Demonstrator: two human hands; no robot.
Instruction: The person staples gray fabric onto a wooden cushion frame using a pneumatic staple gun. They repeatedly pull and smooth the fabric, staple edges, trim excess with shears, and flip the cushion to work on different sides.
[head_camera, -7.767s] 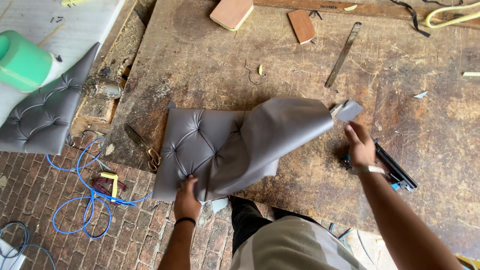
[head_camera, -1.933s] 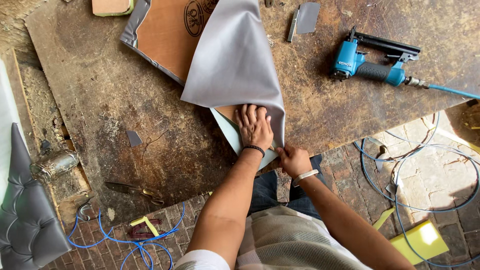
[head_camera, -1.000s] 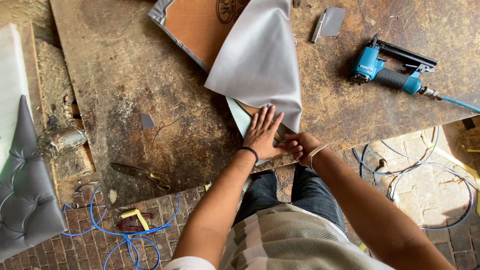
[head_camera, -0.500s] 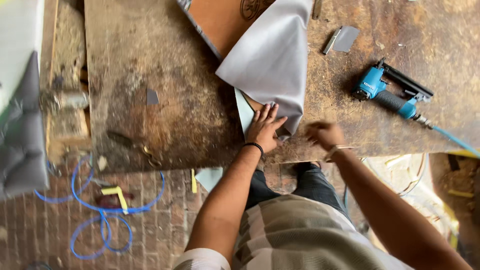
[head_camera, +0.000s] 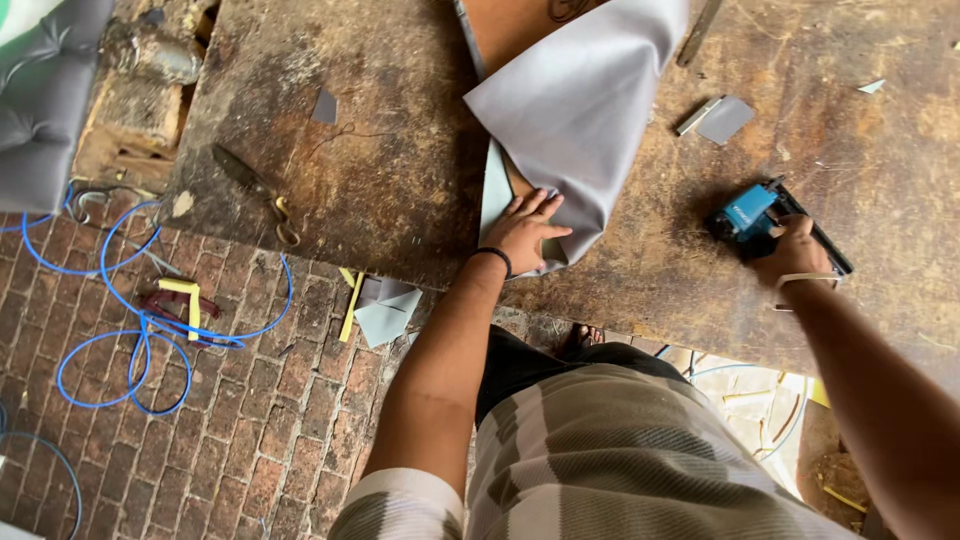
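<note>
A grey leatherette sheet (head_camera: 585, 100) lies folded over a brown backing board (head_camera: 510, 25) on the worn wooden workbench (head_camera: 400, 160). My left hand (head_camera: 525, 228) presses flat on the sheet's near corner at the bench edge, fingers spread. To the right, my right hand (head_camera: 790, 250) is closed around the blue pneumatic staple gun (head_camera: 745, 212), which rests on the bench top.
Scissors (head_camera: 260, 190) lie on the bench to the left. A small grey offcut (head_camera: 725, 118) sits beyond the gun. Blue air hose (head_camera: 140, 320) and fabric scraps (head_camera: 380, 310) lie on the brick floor. A tufted grey cushion panel (head_camera: 45, 95) is at far left.
My right hand left the sheet's corner, swung right and took hold of the staple gun. My left hand stayed pressing the sheet. The view shifted left.
</note>
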